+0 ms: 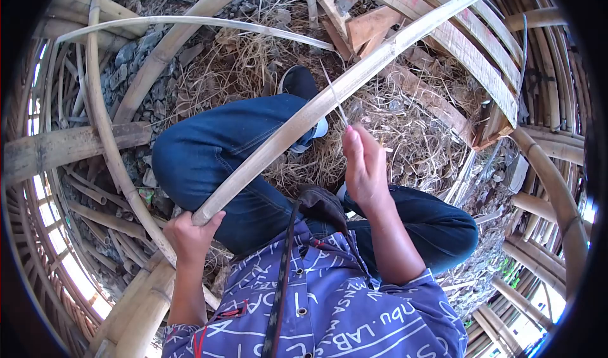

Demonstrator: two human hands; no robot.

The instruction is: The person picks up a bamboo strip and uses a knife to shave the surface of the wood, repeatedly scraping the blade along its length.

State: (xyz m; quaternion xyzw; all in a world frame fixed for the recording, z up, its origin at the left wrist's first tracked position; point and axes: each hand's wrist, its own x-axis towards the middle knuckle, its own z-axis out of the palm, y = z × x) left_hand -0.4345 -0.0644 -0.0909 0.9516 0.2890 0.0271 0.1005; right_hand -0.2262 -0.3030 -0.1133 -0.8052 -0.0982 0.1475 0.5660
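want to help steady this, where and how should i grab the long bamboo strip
Probably near its upper-right end, coming from that side with fingers wrapped across its width. The bamboo strip is long and narrow, slanting up from the left hand, which already grips its lower end. The thin blade in the right hand crosses nearer the middle, so avoid there.

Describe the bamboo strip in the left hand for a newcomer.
Find the blue jeans. Across them, a long bamboo strip runs diagonally, its lower end in the left hand. Unlike the thin, curved strip beyond, this one is broad and straight.
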